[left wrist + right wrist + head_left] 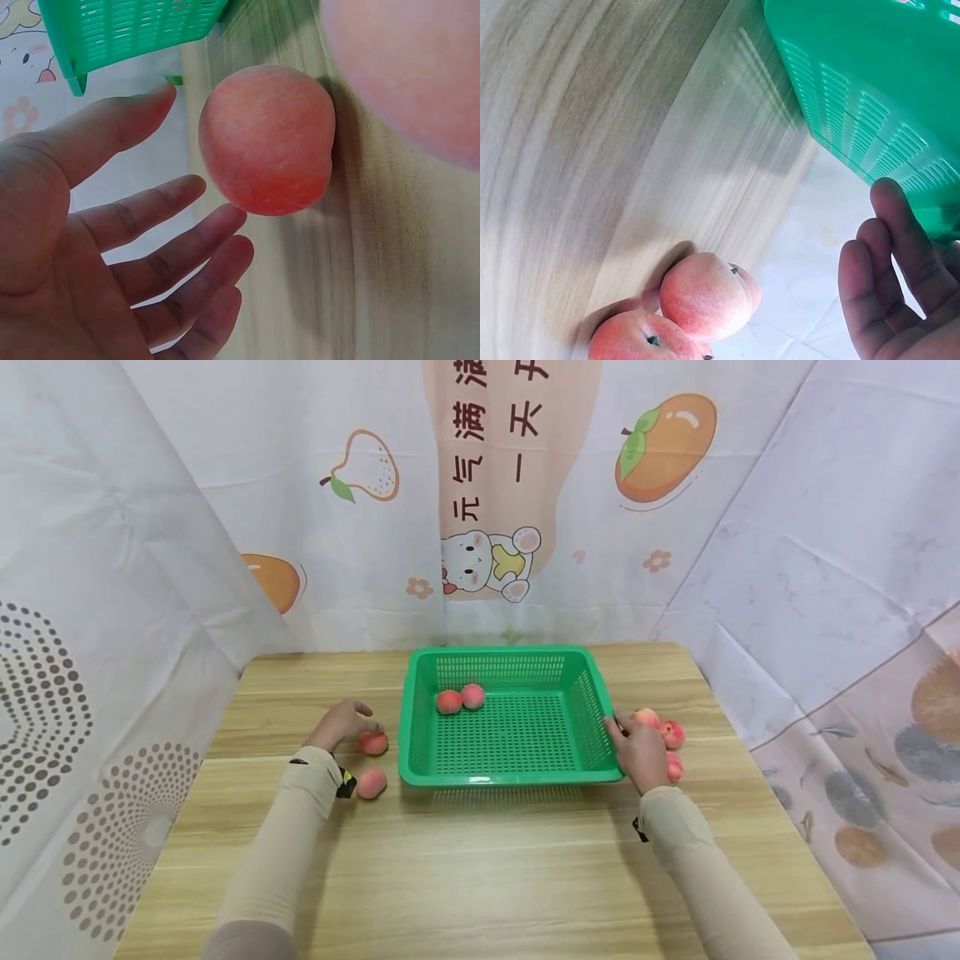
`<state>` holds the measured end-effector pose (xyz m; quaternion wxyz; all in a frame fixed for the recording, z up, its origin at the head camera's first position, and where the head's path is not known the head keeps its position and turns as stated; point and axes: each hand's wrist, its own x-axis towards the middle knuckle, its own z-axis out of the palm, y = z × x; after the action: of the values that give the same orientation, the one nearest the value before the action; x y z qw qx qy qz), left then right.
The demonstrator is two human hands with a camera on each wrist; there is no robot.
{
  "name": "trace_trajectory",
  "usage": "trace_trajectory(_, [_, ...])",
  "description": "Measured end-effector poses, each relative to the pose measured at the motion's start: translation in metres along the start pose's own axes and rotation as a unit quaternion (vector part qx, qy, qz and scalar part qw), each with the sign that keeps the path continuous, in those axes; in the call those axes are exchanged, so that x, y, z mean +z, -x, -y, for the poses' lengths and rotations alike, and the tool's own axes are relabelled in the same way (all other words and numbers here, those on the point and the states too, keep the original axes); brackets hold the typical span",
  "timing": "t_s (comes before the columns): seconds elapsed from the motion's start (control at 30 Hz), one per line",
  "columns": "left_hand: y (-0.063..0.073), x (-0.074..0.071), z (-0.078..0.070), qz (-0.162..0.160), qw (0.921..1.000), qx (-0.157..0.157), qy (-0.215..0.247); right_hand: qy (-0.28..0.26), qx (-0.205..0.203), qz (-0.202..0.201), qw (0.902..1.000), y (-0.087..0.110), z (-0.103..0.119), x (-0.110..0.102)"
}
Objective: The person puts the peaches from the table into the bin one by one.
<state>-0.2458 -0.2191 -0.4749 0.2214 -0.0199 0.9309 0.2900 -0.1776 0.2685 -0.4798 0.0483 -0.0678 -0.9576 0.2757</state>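
Observation:
A peach (372,742) lies on the table left of the green basket (495,779). Beside it is my left hand (343,725), its fingers spread and slightly bent. In the left wrist view the fingertips come right up to this peach (266,139). A second peach (371,782) lies nearer the front. Two peaches, one red (449,702) and one pinker (473,696), sit inside the basket at its back left. My right hand (641,752) pinches the basket's right rim; its other fingers (862,292) extend along the outside, and the thumb is hidden in the right wrist view.
Right of the basket, by the right hand, several peaches (672,734) lie grouped on the wooden table (480,877). Printed curtains (360,568) hang behind the table and along both sides.

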Motion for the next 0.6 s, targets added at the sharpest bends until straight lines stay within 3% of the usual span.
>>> trace_trajectory(0.3, [0.008, 0.006, 0.002, -0.001, 0.9994, -0.002, 0.035, -0.005, -0.002, -0.003, 1.0, 0.001, -0.001, 0.001])
trace_trajectory(0.6, [0.004, 0.013, 0.004, 0.0, 0.9998, -0.011, 0.016, -0.014, -0.014, -0.019, 0.9996, 0.002, -0.002, 0.001])
